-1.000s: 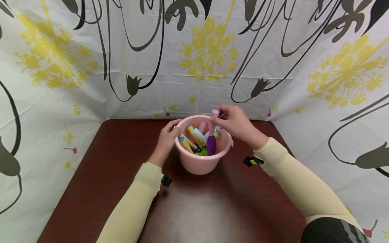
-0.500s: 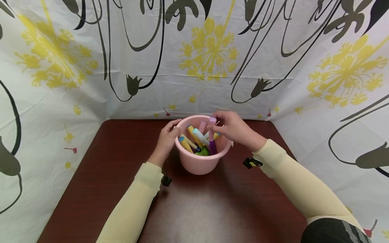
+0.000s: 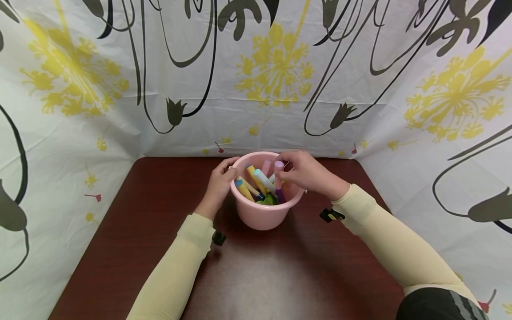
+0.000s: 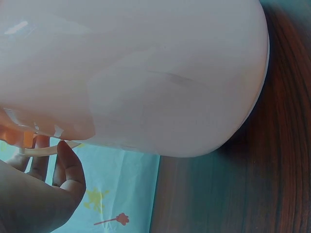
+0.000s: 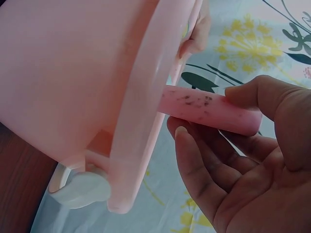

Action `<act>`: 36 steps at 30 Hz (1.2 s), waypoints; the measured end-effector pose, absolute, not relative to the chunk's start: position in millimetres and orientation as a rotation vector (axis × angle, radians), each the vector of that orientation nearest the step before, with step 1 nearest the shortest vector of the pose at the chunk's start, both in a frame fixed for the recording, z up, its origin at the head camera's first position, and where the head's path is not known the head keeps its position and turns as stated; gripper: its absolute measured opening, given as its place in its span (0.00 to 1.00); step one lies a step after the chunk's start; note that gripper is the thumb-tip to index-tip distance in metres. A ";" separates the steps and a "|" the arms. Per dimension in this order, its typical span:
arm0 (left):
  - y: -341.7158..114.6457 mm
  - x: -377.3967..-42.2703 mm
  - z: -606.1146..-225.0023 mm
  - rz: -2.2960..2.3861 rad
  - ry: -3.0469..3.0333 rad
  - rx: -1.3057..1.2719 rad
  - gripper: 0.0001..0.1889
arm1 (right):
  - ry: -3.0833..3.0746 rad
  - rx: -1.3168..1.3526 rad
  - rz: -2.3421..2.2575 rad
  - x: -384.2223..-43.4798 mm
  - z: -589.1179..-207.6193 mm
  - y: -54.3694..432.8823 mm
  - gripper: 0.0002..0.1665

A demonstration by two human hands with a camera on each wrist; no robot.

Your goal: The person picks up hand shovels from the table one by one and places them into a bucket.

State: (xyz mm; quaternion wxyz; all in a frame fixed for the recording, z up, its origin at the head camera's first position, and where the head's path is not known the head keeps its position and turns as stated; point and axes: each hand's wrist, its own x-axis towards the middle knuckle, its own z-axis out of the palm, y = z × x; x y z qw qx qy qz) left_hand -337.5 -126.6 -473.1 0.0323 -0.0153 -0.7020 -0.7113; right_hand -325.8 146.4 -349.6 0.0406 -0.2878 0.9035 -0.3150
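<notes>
A pink bucket stands upright on the table. My left hand holds its rim at the left side; in the left wrist view, fingers lie by the bucket's pale carrying handle. My right hand pinches the pink cylindrical end of a pink-and-purple stick between thumb and fingers. The stick stands nearly upright inside the bucket, its purple part low down. Dark specks mark the pink end in the right wrist view. Its lower tip is hidden.
Inside the bucket lie several yellow sticks with blue ends, a pale blue-white stick and a green piece. The dark red-brown table ends at a white flowered cloth behind and at both sides.
My right hand has moved down and slightly left, lowering the pink-and-purple stick deeper into the bucket. Less of its purple part shows. The left hand and bucket have stayed put.
</notes>
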 end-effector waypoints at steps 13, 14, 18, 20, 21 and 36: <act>-127.0 -338.2 -475.7 -2.198 -2.161 -0.057 0.22 | 2.748 -0.876 -0.874 -328.0 -360.0 146.1 0.11; -127.1 -338.3 -475.8 -2.198 -2.160 -0.059 0.22 | 2.751 -0.879 -0.861 -327.9 -361.1 145.7 0.11; -127.1 -337.8 -475.3 -2.198 -2.161 -0.059 0.22 | 2.750 -0.882 -0.827 -326.4 -364.7 143.4 0.10; -127.2 -337.6 -475.3 -2.200 -2.160 -0.062 0.22 | 2.742 -0.900 -0.834 -324.4 -365.3 141.3 0.08; -127.2 -337.7 -475.3 -2.201 -2.160 -0.065 0.22 | 2.729 -0.907 -0.844 -323.0 -365.2 140.4 0.08; -127.6 -340.0 -477.1 -2.203 -2.157 -0.075 0.22 | 2.625 -1.118 -0.872 -312.8 -374.6 127.5 0.08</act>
